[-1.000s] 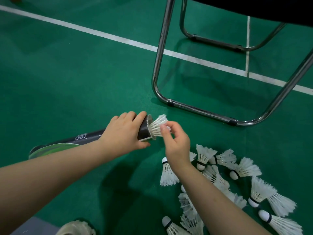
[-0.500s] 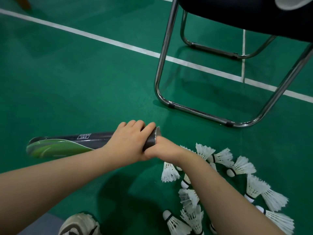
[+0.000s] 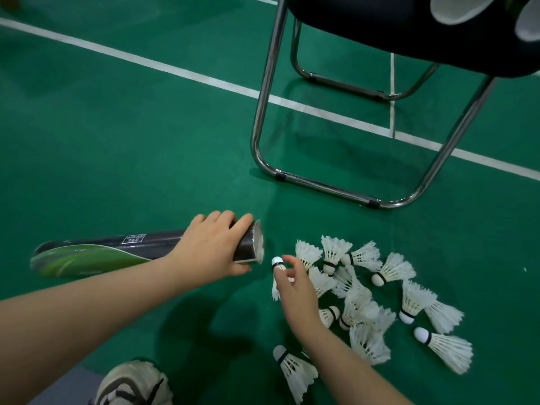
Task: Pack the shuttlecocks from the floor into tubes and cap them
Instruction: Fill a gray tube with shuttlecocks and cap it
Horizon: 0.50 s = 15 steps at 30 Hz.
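The left hand (image 3: 213, 247) is wrapped round the dark tube (image 3: 152, 244) near its open end, which points at the pile. The right hand (image 3: 296, 293) pinches one shuttlecock (image 3: 277, 263) just beside that opening, white cork tip up. The other shuttlecocks (image 3: 359, 305) lie in a heap on the green floor (image 3: 146, 141), near the chair (image 3: 321, 185) legs. They look very light, and the feathers look thin and easy to bend. I think it is best to hold each one by the hard round cork and slide it in gently.
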Tool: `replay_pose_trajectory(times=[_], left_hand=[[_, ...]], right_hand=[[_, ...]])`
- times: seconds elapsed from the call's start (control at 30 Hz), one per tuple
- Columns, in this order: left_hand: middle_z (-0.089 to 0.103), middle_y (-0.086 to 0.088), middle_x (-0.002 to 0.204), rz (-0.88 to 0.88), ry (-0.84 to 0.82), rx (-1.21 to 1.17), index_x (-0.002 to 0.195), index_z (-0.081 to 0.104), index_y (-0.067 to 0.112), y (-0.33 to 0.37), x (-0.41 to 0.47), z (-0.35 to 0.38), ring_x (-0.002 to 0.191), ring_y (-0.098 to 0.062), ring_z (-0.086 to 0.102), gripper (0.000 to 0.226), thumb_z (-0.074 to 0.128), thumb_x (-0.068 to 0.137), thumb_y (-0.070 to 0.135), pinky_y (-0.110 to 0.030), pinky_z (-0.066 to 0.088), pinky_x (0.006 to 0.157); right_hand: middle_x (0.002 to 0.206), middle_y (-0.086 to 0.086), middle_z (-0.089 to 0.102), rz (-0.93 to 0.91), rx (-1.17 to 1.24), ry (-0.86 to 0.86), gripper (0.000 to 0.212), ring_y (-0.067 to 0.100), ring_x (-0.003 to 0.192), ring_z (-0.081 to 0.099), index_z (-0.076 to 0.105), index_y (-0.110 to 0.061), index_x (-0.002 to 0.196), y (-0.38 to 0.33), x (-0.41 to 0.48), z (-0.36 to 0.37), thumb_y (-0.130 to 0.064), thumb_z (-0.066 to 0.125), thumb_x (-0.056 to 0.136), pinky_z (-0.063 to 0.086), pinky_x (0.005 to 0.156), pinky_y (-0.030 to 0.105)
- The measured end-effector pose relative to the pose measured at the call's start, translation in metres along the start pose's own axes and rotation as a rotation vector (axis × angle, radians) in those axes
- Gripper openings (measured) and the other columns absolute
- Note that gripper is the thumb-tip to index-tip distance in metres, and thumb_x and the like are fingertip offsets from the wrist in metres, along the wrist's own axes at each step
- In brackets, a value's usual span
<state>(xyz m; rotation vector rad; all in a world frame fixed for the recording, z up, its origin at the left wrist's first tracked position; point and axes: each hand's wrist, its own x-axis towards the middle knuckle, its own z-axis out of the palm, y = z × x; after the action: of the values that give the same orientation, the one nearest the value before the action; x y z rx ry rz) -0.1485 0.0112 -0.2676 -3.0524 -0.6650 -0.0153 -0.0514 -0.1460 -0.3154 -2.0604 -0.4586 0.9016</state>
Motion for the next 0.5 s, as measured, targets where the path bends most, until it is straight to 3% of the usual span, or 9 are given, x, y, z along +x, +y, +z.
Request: replay_pose_trajectory(times=[0.17, 0.27, 0.37, 0.43, 0.5], left_hand=[[0.061, -0.005, 0.082, -0.001, 0.030, 0.001, 0.116, 0.040, 0.019, -0.001, -0.016, -0.003, 0.070, -0.027, 0.061, 0.093, 0.076, 0.042, 0.064, -0.034, 0.048, 0.059], [0.060, -0.004, 0.079, 0.005, 0.047, 0.021, 0.115, 0.042, 0.018, -0.001, -0.027, -0.006, 0.067, -0.027, 0.060, 0.095, 0.076, 0.039, 0.064, -0.034, 0.048, 0.056], [0.060, -0.003, 0.079, -0.001, 0.049, 0.044, 0.114, 0.043, 0.018, -0.004, -0.036, -0.007, 0.066, -0.026, 0.060, 0.094, 0.075, 0.039, 0.065, -0.036, 0.049, 0.055], [0.061, -0.003, 0.080, -0.020, 0.043, 0.044, 0.115, 0.042, 0.019, -0.007, -0.039, -0.006, 0.068, -0.026, 0.061, 0.094, 0.075, 0.041, 0.066, -0.035, 0.049, 0.056], [0.061, -0.004, 0.083, -0.041, 0.031, 0.036, 0.116, 0.040, 0.019, -0.011, -0.040, -0.006, 0.070, -0.026, 0.061, 0.094, 0.075, 0.042, 0.066, -0.034, 0.049, 0.059]], right_hand=[[0.133, -0.008, 0.035, -0.055, -0.226, 0.006, 0.047, 0.001, 0.082, 0.050, 0.035, -0.027, 0.138, 0.020, -0.015, 0.009, -0.031, 0.050, 0.093, 0.042, 0.083, 0.028], [0.144, -0.004, 0.030, -0.049, -0.234, -0.043, 0.052, 0.013, 0.120, 0.045, 0.032, -0.020, 0.142, 0.026, -0.011, 0.016, -0.030, 0.051, 0.094, 0.036, 0.102, 0.029], [0.142, 0.001, 0.039, -0.052, -0.213, 0.012, 0.047, 0.016, 0.128, 0.039, 0.038, -0.014, 0.138, 0.023, -0.005, 0.018, -0.024, 0.050, 0.094, 0.031, 0.104, 0.027], [0.134, 0.002, 0.050, -0.045, -0.127, 0.115, 0.039, 0.015, 0.120, 0.047, 0.047, -0.015, 0.131, 0.014, -0.002, 0.014, -0.023, 0.049, 0.094, 0.038, 0.100, 0.030], [0.121, -0.001, 0.058, -0.068, 0.017, 0.204, 0.028, 0.013, 0.108, 0.054, 0.053, -0.018, 0.120, 0.002, -0.001, 0.009, -0.022, 0.051, 0.093, 0.044, 0.089, 0.024]])
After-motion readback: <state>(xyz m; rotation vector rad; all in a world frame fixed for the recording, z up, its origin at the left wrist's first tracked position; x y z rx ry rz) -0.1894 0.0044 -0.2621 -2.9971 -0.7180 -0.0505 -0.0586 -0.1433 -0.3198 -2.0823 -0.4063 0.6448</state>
